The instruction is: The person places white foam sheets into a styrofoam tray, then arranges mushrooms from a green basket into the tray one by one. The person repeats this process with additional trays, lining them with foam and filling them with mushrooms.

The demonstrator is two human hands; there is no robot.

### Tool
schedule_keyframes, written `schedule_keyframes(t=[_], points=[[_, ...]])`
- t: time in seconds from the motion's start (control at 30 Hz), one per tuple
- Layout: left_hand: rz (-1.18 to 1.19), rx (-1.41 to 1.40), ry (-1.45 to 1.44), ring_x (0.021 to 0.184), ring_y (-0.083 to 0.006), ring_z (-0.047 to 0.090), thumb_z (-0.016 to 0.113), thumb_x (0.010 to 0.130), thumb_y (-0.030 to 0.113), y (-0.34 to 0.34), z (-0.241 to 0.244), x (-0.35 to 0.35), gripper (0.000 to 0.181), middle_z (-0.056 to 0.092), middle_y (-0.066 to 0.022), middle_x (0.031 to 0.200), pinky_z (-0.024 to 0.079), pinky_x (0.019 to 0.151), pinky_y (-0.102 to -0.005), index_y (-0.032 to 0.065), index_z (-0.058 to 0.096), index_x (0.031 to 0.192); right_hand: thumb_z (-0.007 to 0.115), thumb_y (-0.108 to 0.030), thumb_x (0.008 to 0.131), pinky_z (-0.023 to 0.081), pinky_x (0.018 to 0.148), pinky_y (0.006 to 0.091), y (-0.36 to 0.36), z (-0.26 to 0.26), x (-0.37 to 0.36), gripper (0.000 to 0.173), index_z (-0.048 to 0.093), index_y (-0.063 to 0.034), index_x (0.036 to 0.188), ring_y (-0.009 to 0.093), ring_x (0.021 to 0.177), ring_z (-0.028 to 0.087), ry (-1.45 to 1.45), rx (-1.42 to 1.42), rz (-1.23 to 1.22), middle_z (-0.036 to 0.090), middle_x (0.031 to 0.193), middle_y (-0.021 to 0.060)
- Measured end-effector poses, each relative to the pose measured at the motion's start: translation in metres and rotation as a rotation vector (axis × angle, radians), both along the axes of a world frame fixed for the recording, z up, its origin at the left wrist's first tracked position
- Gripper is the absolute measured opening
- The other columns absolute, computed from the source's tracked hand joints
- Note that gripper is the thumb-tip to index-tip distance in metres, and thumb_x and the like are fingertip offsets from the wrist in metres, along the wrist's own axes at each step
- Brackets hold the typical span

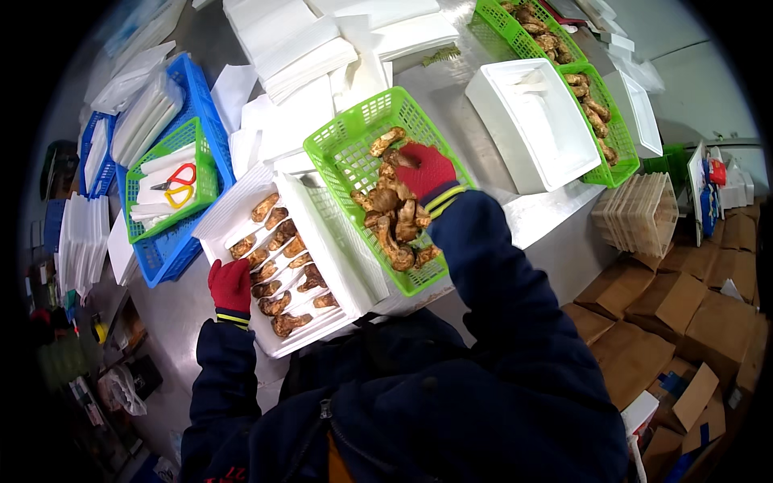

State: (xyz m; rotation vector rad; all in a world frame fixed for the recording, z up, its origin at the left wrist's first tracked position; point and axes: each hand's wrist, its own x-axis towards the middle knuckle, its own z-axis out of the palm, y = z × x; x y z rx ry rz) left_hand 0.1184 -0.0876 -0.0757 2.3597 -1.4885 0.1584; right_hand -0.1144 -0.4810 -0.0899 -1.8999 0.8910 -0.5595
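My right hand (427,171), in a red knitted glove, reaches into a green plastic basket (347,128) and has its fingers at a brown mushroom (400,158); whether it grips that mushroom is not clear. More mushrooms (406,224) lie heaped in this basket. On the left, my left hand (230,287), also red-gloved, rests at the left wall of a white foam box (349,290). Inside that box, several mushrooms (279,235) lie in rows between folds of white paper. The fingers of my left hand are partly hidden, so its hold cannot be told.
A blue basket (202,121) at the left holds a small green basket (210,175) with red-and-yellow-handled scissors (180,185). White sheets (302,60) are stacked at the back. An empty-looking white foam box (531,133) and green mushroom baskets (625,151) stand right. Cardboard boxes (664,308) lie beyond the metal table.
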Motion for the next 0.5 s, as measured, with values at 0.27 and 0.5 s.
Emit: schedule_keyframes(t=[0.27,0.5], points=[[0.029,-0.062,0.069,0.093,-0.0235,0.065,0.069,0.079,0.004,0.002,0.000,-0.003,0.022,0.069,-0.0062,0.094,0.040,0.101,-0.0448,0.0121,0.067,0.099,0.063,-0.023,0.079,0.051,0.081,0.0419,-0.040,0.022,-0.036,0.032,0.064,-0.0089,0.108,0.034,0.094,0.063,0.424,-0.237,0.024,0.067,0.100,0.0168],[-0.019,-0.179,0.092,0.090,-0.0260,0.064,0.067,0.071,0.003,0.007,-0.005,0.005,0.028,0.068,-0.0040,0.089,0.042,0.097,-0.0494,0.0147,0.066,0.097,0.064,-0.023,0.077,0.048,0.083,0.0478,-0.003,-0.010,-0.021,0.053,0.048,-0.0107,0.126,0.042,0.099,0.060,0.755,-0.194,0.016,0.064,0.104,0.0238]])
